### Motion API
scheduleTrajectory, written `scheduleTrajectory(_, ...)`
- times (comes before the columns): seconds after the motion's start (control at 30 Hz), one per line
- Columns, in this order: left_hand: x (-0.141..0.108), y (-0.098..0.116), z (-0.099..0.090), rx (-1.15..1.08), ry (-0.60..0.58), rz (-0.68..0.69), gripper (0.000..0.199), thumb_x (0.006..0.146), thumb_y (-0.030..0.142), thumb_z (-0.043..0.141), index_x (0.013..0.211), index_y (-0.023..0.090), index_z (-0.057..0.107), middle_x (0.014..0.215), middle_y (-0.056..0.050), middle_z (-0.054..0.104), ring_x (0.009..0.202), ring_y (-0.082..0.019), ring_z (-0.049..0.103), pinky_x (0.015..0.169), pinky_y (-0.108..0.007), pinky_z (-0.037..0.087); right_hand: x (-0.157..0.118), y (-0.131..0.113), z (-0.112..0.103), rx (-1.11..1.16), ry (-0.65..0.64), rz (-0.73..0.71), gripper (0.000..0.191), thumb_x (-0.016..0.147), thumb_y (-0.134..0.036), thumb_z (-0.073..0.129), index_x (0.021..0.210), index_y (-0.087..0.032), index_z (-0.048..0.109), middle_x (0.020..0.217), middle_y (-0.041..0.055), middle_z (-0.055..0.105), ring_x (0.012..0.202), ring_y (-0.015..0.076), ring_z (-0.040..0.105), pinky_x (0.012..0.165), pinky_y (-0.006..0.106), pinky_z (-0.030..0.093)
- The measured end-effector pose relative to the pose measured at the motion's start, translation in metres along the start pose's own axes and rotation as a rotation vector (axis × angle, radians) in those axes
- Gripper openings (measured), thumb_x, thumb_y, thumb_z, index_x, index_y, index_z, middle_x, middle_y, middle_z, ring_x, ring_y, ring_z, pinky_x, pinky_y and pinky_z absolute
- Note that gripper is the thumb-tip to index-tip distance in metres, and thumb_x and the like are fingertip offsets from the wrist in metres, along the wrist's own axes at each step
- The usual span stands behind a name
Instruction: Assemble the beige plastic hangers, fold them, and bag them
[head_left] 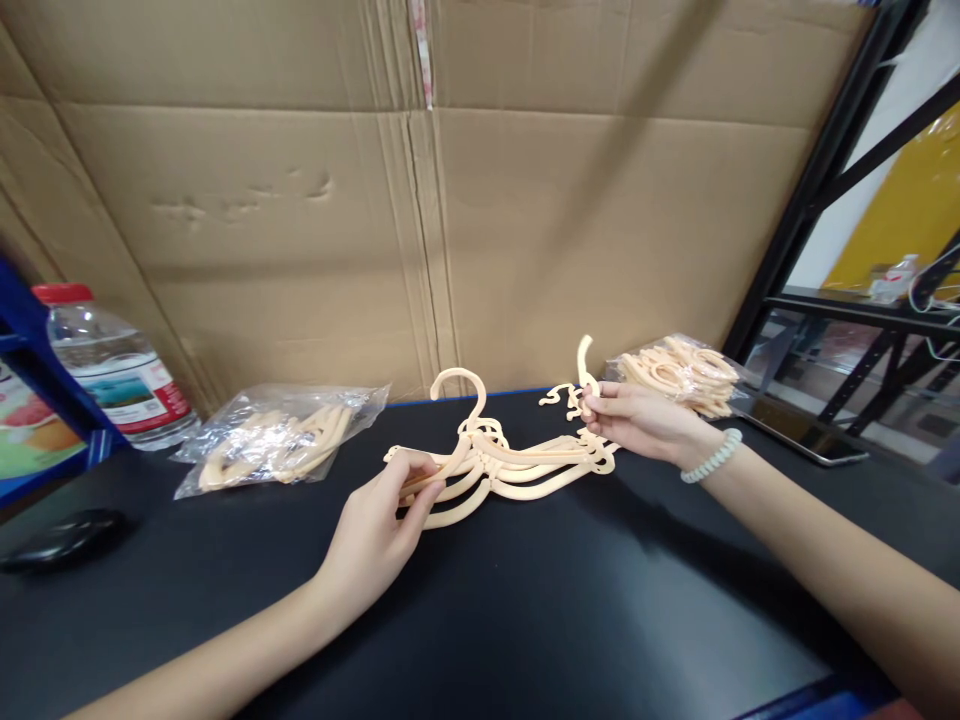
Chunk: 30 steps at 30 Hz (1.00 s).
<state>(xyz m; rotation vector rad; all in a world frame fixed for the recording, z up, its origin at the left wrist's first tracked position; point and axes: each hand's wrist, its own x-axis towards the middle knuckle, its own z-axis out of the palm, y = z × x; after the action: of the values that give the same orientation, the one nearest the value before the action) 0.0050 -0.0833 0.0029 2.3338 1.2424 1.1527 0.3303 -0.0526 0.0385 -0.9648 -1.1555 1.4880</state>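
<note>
Cream plastic clothes hangers [540, 488] lie overlapped on the black table. My left hand [390, 525] is closed round the left arm of the top hanger [525, 455], whose hook [459, 375] points up. In my right hand [637, 420] a loose curved cream hanger hook [585, 358] is pinched between thumb and fingers, upright, above the right end of the hangers. Just behind that hand lie several more loose hooks [559, 393]; my fingers partly hide them.
Clear bags of hanger parts lie at the left [274, 445] and right [679, 370]. A large water bottle [124, 370] and a black mouse [64, 540] are at the left. At the right lies a phone [802, 430]. A cardboard wall [300, 220] stands behind the table [510, 620].
</note>
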Motion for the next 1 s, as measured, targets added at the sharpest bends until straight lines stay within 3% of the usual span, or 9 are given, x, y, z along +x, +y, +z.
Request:
scheduleTrajectory(0.27, 0.0, -0.001, 0.001, -0.02, 0.023, 0.022, 0.008, 0.091, 0.031, 0.049, 0.095, 0.024, 0.049, 0.096, -0.001, 0.064, 0.087, -0.018, 0.067, 0.076, -0.031, 0.056, -0.006, -0.006, 0.0, -0.096, -0.01, 0.011, 0.023, 0.068, -0.014, 0.077, 0.086, -0.016, 0.062, 0.078, 0.0001, 0.064, 0.07, 0.0087, 0.062, 0.072, 0.022, 0.054)
scheduleTrajectory(0.4, 0.0, -0.001, 0.001, -0.037, 0.027, 0.015, 0.008, 0.091, 0.031, 0.05, 0.095, 0.024, 0.049, 0.098, -0.001, 0.064, 0.088, -0.017, 0.067, 0.074, -0.028, 0.056, -0.01, -0.012, 0.0, -0.248, -0.064, 0.053, 0.018, 0.067, -0.019, 0.078, 0.079, -0.014, 0.065, 0.076, 0.0022, 0.066, 0.07, 0.0117, 0.066, 0.067, 0.022, 0.054)
scheduleTrajectory(0.5, 0.0, -0.001, 0.001, -0.034, 0.03, 0.02, 0.007, 0.091, 0.03, 0.05, 0.095, 0.024, 0.049, 0.097, -0.001, 0.064, 0.088, -0.017, 0.067, 0.075, -0.029, 0.056, -0.012, -0.014, 0.0, -0.301, -0.121, 0.076, 0.018, 0.068, -0.023, 0.078, 0.076, -0.013, 0.065, 0.077, 0.0026, 0.067, 0.074, 0.0138, 0.067, 0.072, 0.025, 0.055)
scheduleTrajectory(0.73, -0.001, -0.001, 0.0, -0.012, 0.028, 0.055, 0.007, 0.092, 0.029, 0.05, 0.095, 0.024, 0.049, 0.097, -0.001, 0.064, 0.088, -0.018, 0.067, 0.076, -0.03, 0.056, -0.01, -0.01, -0.001, -0.227, -0.247, 0.146, 0.021, 0.071, -0.025, 0.078, 0.08, -0.012, 0.065, 0.083, 0.0035, 0.067, 0.077, 0.0117, 0.065, 0.076, 0.026, 0.054)
scheduleTrajectory(1.0, -0.001, 0.0, 0.0, -0.004, 0.039, 0.079, 0.006, 0.092, 0.029, 0.05, 0.094, 0.023, 0.05, 0.094, -0.001, 0.064, 0.086, -0.018, 0.068, 0.074, -0.03, 0.058, -0.013, -0.01, 0.002, -0.161, -0.35, 0.265, 0.027, 0.075, -0.028, 0.076, 0.081, -0.014, 0.054, 0.085, 0.0059, 0.07, 0.087, 0.0203, 0.07, 0.077, 0.03, 0.054)
